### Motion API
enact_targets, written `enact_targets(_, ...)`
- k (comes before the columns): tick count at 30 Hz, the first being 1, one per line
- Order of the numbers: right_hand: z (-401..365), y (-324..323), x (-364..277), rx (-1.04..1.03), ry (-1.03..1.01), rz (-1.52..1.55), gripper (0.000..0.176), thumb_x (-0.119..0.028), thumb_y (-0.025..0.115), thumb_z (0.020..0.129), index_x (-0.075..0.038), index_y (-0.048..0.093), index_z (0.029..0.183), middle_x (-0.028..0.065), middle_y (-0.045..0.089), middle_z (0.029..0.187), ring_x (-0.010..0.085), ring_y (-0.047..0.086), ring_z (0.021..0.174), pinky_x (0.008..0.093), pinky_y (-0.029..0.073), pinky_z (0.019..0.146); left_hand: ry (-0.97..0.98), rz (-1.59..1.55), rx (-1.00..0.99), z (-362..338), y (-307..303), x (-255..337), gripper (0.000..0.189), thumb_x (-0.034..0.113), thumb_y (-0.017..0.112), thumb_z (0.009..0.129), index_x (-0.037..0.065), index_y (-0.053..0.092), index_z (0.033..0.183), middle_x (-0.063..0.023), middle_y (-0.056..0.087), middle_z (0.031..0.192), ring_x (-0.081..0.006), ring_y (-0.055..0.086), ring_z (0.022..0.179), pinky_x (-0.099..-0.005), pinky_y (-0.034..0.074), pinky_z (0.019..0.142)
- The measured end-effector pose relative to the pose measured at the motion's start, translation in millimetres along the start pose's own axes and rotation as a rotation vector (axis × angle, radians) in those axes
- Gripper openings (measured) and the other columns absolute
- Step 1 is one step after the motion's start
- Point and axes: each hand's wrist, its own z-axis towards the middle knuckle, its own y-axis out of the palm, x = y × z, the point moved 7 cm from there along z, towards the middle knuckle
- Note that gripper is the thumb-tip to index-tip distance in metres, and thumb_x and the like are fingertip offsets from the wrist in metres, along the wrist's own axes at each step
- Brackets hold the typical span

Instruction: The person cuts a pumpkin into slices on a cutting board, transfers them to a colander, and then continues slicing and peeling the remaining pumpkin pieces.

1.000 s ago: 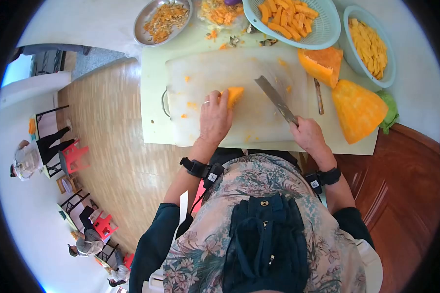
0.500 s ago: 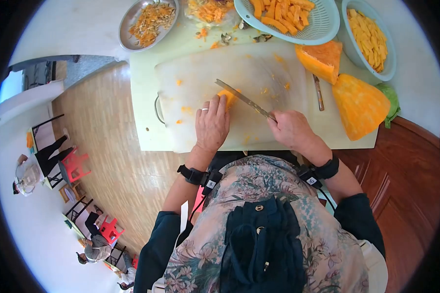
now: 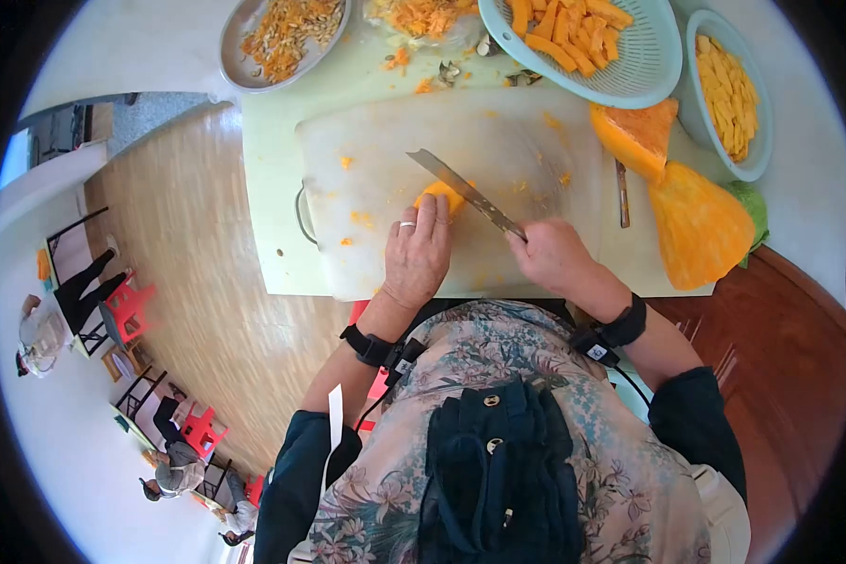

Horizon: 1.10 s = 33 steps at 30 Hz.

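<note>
My left hand (image 3: 417, 254), a ring on one finger, presses its fingertips onto a small orange pumpkin piece (image 3: 439, 195) on the white cutting board (image 3: 343, 193). My right hand (image 3: 556, 256) grips the handle of a kitchen knife (image 3: 465, 191). Its blade runs slantwise over the board, just beyond my left fingertips and across the pumpkin piece. Whether the edge has entered the flesh cannot be seen. Bits of orange pumpkin are scattered over the board.
Right of the board lie a small knife (image 3: 622, 193), two large pumpkin chunks (image 3: 700, 226) and a green vegetable (image 3: 750, 207). Behind stand a colander (image 3: 620, 92) of pumpkin strips, a basin (image 3: 764, 113) of yellow pieces, a metal bowl (image 3: 227, 52) of seeds and a bag of scraps (image 3: 423, 17).
The view has shifted slightly. Against the board, my right hand and the knife have moved a little left, and more of the blade's flat side shows. My left hand still presses the pumpkin piece.
</note>
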Motion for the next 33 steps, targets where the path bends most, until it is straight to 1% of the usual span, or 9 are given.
enact_targets(4, 14.5, 6.5, -3.7, -0.028, 0.065, 0.011, 0.030, -0.022, 0.052, 0.082, 0.003, 0.061, 0.069, 0.0251, 0.058, 0.066, 0.0430, 0.059, 0.064, 0.0495, 0.047, 0.063, 0.005, -0.005, -0.024, -0.9, 2.2, -1.0, 0.039, 0.012, 0.055, 0.078, -0.004, 0.052, 0.113, -0.0135, 0.054, 0.105, -0.0228, 0.054, 0.083, -0.0310, 0.045, 0.061)
enact_targets(8, 31.5, 17.2, -11.2, -0.072, 0.031, -0.047, 0.028, -0.020, 0.051, 0.081, 0.003, 0.062, 0.070, 0.0250, 0.059, 0.067, 0.0430, 0.060, 0.066, 0.0498, 0.048, 0.064, -0.009, -0.010, 0.008, 0.1, 0.8, -0.6, 0.039, 0.013, 0.056, 0.078, -0.003, 0.053, 0.112, -0.0135, 0.054, 0.105, -0.0229, 0.055, 0.085, -0.0308, 0.045, 0.061)
enact_targets(14, 31.6, 5.7, -15.1, -0.049, 0.062, -0.037, 0.027, -0.019, 0.051, 0.082, 0.003, 0.060, 0.070, 0.0263, 0.058, 0.068, 0.0425, 0.058, 0.066, 0.0480, 0.046, 0.063, -0.094, -0.148, 0.021, -0.1, -8.0, -5.7, 0.039, 0.014, 0.061, 0.075, 0.002, 0.054, 0.111, -0.0132, 0.053, 0.105, -0.0251, 0.055, 0.089, -0.0334, 0.047, 0.066)
enact_targets(16, 22.2, -2.8, -15.0, 0.037, -0.001, -0.015, 0.026, -0.018, 0.051, 0.082, 0.002, 0.059, 0.067, 0.0229, 0.059, 0.064, 0.0411, 0.059, 0.060, 0.0482, 0.048, 0.058, -0.163, -0.249, 0.029, -0.1, -12.7, -8.4, 0.040, 0.006, 0.062, 0.071, 0.003, 0.054, 0.109, -0.0137, 0.053, 0.104, -0.0289, 0.056, 0.088, -0.0352, 0.049, 0.071)
enact_targets(17, 15.2, -5.2, -13.4, 0.034, -0.001, -0.015, 0.026, -0.018, 0.051, 0.082, 0.002, 0.059, 0.067, 0.0229, 0.059, 0.064, 0.0411, 0.059, 0.060, 0.0482, 0.048, 0.058, -0.165, -0.249, 0.027, -0.5, -13.3, -7.9, 0.040, 0.006, 0.062, 0.071, 0.003, 0.054, 0.109, -0.0137, 0.053, 0.104, -0.0289, 0.056, 0.088, -0.0352, 0.049, 0.071)
enact_targets(20, -11.9, -22.6, -16.3, 0.077, -0.027, -0.056, 0.025, -0.019, 0.050, 0.082, 0.002, 0.058, 0.069, 0.0222, 0.058, 0.062, 0.0410, 0.057, 0.058, 0.0480, 0.047, 0.057, -0.119, -0.238, 0.051, -0.1, -12.8, -4.8, 0.037, 0.005, 0.063, 0.070, 0.003, 0.055, 0.106, -0.0133, 0.053, 0.102, -0.0295, 0.055, 0.089, -0.0358, 0.048, 0.073)
enact_targets(22, -27.3, -30.4, -22.5, 0.048, -0.058, -0.094, 0.023, -0.018, 0.051, 0.082, 0.002, 0.057, 0.071, 0.0221, 0.057, 0.061, 0.0401, 0.058, 0.057, 0.0470, 0.047, 0.056, -0.015, -0.159, 0.064, -1.6, -8.4, 1.1, 0.037, 0.010, 0.062, 0.071, 0.003, 0.054, 0.106, -0.0122, 0.052, 0.106, -0.0270, 0.053, 0.093, -0.0355, 0.045, 0.071)
enact_targets(25, -39.2, -27.8, -17.8, -0.024, -0.036, -0.179, 0.020, -0.016, 0.051, 0.080, 0.001, 0.056, 0.071, 0.0218, 0.057, 0.060, 0.0386, 0.058, 0.056, 0.0462, 0.048, 0.056, 0.001, -0.125, 0.069, -1.7, -8.2, 3.5, 0.037, 0.010, 0.063, 0.070, 0.004, 0.055, 0.106, -0.0113, 0.052, 0.104, -0.0262, 0.052, 0.094, -0.0359, 0.043, 0.072)
enact_targets(33, -52.1, -27.5, -17.6, -0.004, -0.054, -0.167, 0.017, -0.014, 0.052, 0.078, 0.001, 0.056, 0.070, 0.0203, 0.058, 0.060, 0.0364, 0.060, 0.056, 0.0441, 0.048, 0.054, 0.005, -0.155, 0.067, -0.8, -10.9, 1.4, 0.031, 0.008, 0.063, 0.070, 0.004, 0.057, 0.100, -0.0091, 0.055, 0.099, -0.0260, 0.054, 0.094, -0.0344, 0.046, 0.072)
